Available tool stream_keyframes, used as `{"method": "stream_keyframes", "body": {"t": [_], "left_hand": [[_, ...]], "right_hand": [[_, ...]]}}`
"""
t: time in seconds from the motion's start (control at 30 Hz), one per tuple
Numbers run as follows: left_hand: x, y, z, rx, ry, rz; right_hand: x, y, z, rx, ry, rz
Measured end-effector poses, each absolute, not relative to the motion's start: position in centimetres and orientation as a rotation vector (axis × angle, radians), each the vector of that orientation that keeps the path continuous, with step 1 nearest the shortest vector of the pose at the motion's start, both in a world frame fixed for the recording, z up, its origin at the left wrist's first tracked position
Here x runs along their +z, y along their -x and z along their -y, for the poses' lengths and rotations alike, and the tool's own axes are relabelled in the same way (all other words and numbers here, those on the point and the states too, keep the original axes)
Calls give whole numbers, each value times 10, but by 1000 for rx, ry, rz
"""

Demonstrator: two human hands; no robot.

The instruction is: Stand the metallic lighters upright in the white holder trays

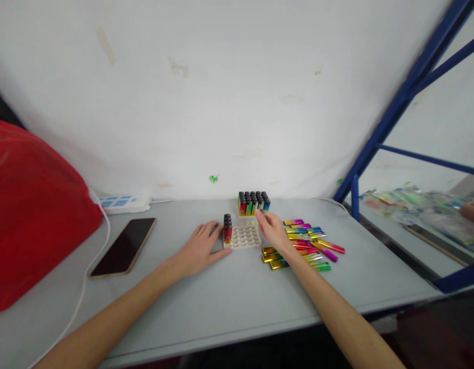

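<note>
My left hand (pixel 198 249) lies on the table with its fingers apart, at the left side of a white tray (pixel 247 237) with round holes. Its thumb reaches the tray's front left corner. A short row of red lighters (pixel 228 229) with black tops stands upright along the tray's left edge. Over the tray's right side is my right hand (pixel 273 229), its thumb and fingers pinched together. A small dark tip shows at those fingertips; whatever they hold is mostly hidden. Behind it stands a block of upright, many-coloured lighters (pixel 253 204). Shiny coloured lighters (pixel 304 246) lie loose beneath and beside my right wrist.
A phone (pixel 124 247) lies at the left, with a white cable (pixel 84 284) running past it. Further left is a red bag (pixel 37 215). A white box (pixel 125 203) sits by the wall. A blue metal frame (pixel 391 118) bounds the right side, and another person's hand (pixel 472 211) shows beyond it.
</note>
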State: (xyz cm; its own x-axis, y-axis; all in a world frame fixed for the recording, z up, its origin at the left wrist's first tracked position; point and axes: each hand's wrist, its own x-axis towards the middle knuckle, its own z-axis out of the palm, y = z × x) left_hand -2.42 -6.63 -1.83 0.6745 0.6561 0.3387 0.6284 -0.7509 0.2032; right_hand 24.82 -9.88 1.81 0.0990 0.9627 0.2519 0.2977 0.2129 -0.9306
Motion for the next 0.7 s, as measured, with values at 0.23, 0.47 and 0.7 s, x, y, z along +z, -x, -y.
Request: {"method": "stream_keyframes", "body": {"t": [0.23, 0.47, 0.7], "left_hand": [[-18, 24, 67, 633, -2808, -1072], [-17, 24, 68, 611, -2813, -1084], [-16, 23, 70, 645, -2802, -1076]], "right_hand": [[16, -245, 100, 494, 1453, 1507], [19, -237, 104, 440, 1433, 1587], [27, -231, 114, 440, 1352, 1713]]}}
